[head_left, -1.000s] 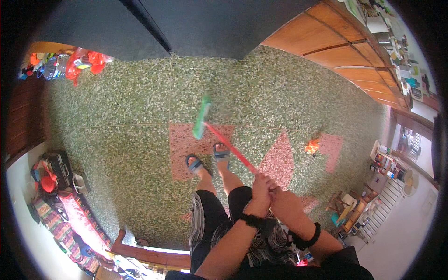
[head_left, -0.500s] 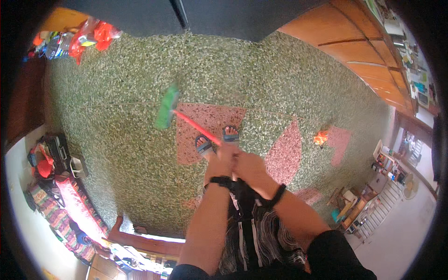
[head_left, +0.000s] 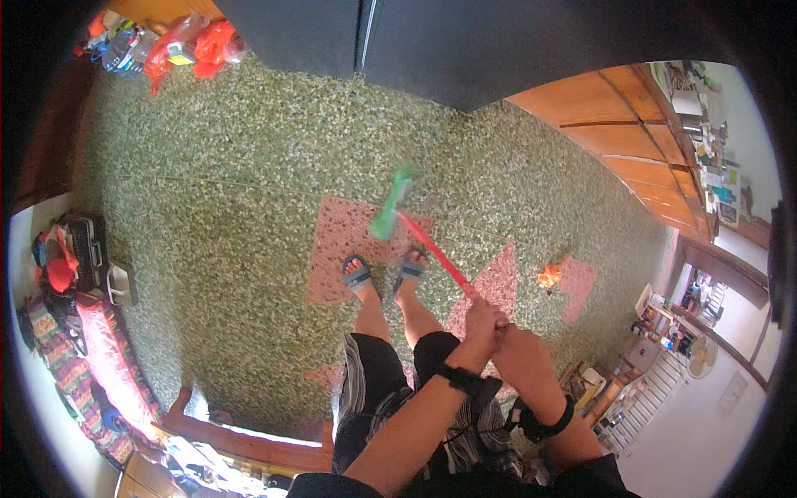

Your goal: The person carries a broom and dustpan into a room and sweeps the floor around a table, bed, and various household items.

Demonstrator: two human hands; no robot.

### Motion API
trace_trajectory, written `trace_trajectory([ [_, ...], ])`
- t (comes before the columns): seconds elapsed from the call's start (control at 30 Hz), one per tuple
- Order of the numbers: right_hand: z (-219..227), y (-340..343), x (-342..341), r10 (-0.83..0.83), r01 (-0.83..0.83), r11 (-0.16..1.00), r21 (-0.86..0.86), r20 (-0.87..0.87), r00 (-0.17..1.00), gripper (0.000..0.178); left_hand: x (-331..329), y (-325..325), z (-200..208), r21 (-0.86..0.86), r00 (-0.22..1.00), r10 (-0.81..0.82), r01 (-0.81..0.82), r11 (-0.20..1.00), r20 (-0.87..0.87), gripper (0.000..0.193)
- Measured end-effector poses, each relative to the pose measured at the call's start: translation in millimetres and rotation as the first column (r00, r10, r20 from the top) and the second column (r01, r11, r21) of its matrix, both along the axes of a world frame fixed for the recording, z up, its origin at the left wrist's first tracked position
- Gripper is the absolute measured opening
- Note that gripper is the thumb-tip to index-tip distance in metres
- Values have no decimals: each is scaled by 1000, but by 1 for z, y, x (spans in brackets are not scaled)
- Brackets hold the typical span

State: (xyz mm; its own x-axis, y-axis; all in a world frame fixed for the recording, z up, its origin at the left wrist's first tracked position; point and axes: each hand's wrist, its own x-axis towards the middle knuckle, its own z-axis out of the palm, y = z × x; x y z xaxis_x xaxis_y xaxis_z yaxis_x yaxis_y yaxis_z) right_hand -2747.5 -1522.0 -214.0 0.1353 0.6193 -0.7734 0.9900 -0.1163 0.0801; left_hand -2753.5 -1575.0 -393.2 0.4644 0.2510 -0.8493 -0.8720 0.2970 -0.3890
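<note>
Grasping the broom (head_left: 436, 254) in both hands, we have its red handle (head_left: 452, 272) slanting away from us, up and to the left, over the speckled floor (head_left: 232, 249). Its green head (head_left: 391, 206) sits crosswise at the far end, its own long axis leaning so the upper end tips right; it is blurred, and we cannot tell whether it touches the floor. It lies over the upper edge of the pink patch (head_left: 328, 249), ahead of our sandals (head_left: 357, 275). Our left hand (head_left: 482, 322) is closed around the handle, with our right hand (head_left: 521, 352) curled just behind, nearer the body.
</note>
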Motion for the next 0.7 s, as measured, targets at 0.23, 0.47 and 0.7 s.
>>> trace_trajectory([
  [0.23,-70,35,-37,134,-112,989,93,-269,954,27,-92,48,-47,101,991,58,-46,994,-117,30],
  [0.47,-135,8,42,146,-145,989,24,-286,947,26,-32,49,-85,-80,883,-325,317,945,-338,34],
  [0.7,-71,-20,180,-147,136,984,-112,-102,984,27,136,7,-20,-131,995,-85,77,988,-57,26],
])
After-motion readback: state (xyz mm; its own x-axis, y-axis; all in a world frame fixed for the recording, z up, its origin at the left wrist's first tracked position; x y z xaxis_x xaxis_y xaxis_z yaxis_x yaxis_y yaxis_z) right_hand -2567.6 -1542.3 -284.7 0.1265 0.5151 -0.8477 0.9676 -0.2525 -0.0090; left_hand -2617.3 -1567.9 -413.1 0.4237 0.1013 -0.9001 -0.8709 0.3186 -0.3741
